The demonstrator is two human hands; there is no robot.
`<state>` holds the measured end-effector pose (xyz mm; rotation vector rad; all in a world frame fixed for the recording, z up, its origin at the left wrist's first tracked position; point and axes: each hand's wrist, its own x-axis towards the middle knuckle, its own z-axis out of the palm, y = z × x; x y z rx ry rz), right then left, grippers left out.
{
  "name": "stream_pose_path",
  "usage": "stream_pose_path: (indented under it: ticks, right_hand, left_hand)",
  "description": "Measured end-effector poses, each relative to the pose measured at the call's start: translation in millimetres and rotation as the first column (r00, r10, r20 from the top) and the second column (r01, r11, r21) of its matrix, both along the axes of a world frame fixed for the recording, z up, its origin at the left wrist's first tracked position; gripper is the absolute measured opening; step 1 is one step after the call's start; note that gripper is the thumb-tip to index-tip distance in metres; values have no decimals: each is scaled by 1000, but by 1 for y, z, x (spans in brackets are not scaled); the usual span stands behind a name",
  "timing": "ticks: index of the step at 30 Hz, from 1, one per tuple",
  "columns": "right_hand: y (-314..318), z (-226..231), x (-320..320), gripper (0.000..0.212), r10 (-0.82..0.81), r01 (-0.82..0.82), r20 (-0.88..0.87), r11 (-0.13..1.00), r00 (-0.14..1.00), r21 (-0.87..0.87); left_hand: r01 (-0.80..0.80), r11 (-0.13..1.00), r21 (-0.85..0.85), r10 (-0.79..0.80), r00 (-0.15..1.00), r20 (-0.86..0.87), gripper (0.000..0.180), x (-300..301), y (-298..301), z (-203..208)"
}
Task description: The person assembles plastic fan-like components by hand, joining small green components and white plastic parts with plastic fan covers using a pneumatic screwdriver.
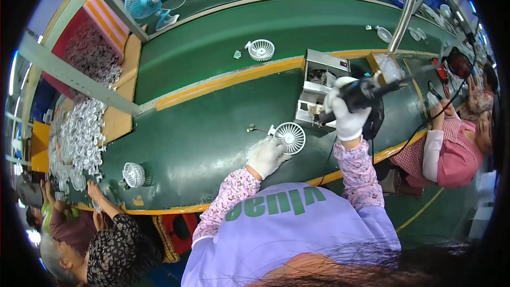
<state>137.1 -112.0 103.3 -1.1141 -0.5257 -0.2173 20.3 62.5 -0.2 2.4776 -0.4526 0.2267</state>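
Observation:
My left hand (267, 157), in a white glove, grips the lower left rim of a round white fan housing (291, 137) lying on the green bench. A thin wire runs from this housing to a small circuit board (251, 128) on its left. My right hand (348, 119), gloved too, is wrapped round a black electric screwdriver (359, 93), held aslant over a silver metal box (313, 107) with an open top. The tool's tip points down toward the box; whether it touches cannot be made out. Part of the box is hidden behind my right hand and the tool.
A conveyor belt (202, 56) beyond the bench carries another fan housing (261, 50). More housings (134, 174) stand at left, near a heap of clear plastic parts (82, 135). A small carton (386, 67) sits behind the screwdriver. Co-workers sit on both sides; a black cable (425, 122) hangs at right.

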Motion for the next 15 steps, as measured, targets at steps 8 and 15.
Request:
stream_pose_path:
  ticks: [8,15]
  right_hand:
    - [3,-10,-24,31,184,-178,-132,982,974,54]
    - [35,-42,-49,39,414,-397,-266,910,871,116]
  left_hand:
    - [-42,999,16,43,998,-42,22,-4,-6,0]
    - [-58,998,25,59,997,-44,23,-3,-4,3]
